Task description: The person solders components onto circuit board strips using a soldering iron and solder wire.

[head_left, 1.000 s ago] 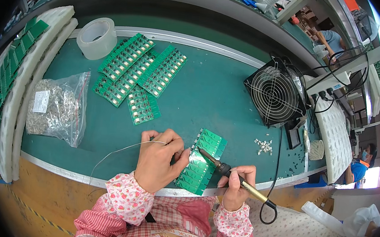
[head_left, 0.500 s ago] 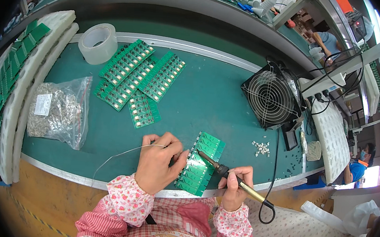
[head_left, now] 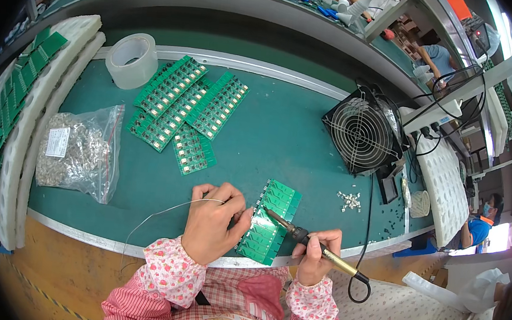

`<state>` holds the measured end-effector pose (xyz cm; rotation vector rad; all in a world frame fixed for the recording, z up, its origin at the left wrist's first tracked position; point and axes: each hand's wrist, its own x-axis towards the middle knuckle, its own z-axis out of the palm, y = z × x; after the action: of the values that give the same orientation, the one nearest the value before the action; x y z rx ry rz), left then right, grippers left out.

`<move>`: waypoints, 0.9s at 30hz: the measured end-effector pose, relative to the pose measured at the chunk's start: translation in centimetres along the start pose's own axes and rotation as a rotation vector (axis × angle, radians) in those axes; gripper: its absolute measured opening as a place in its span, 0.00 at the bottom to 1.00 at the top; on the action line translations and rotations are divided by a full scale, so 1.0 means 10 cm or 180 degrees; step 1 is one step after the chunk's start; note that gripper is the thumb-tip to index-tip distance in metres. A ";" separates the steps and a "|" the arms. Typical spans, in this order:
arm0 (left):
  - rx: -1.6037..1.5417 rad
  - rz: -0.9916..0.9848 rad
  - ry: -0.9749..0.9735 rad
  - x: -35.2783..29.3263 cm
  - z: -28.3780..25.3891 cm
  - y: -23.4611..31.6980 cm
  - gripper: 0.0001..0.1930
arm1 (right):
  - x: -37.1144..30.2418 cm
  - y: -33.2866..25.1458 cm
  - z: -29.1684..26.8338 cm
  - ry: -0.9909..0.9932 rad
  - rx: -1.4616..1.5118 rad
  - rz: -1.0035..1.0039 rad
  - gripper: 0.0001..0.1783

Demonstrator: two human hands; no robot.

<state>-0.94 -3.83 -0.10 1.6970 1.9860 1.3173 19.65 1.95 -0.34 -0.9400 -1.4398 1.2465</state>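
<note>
Barely anything has shifted since a second ago: the green panel of small circuit boards [head_left: 270, 222] still lies at the near edge of the green surface [head_left: 283, 132]. Left hand [head_left: 213, 222] beside it, fingers pinching thin silver solder wire [head_left: 163, 211]; right hand [head_left: 316, 255] clenched on the brown-handled soldering iron [head_left: 307, 240], tip on the panel. Light, stiff and probably fragile, the panel is best held by its edges.

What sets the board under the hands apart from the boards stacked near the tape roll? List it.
1. The near board lies alone at the table's front edge; the far boards overlap in a fanned pile.
2. The near board is touched by the soldering iron in the right hand, with the left hand beside it; the far boards lie untouched.
Both are green circuit panels.
</note>
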 end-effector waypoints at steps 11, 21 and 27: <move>0.0153 0.0018 0.0021 0.03 0.04 0.02 0.08 | -0.02 0.05 -0.03 -0.0164 -0.0325 -0.0196 0.13; 0.0208 0.0025 -0.0056 0.03 0.02 0.04 0.08 | -0.04 0.11 -0.04 -0.0284 -0.0418 -0.0490 0.10; 0.0142 0.0010 -0.0028 0.03 0.01 0.04 0.08 | -0.05 0.09 -0.02 -0.0204 -0.0524 -0.0567 0.10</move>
<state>-0.66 -3.54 0.24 1.7232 2.0234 1.2735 19.97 1.65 -1.35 -0.8657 -1.6586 1.0473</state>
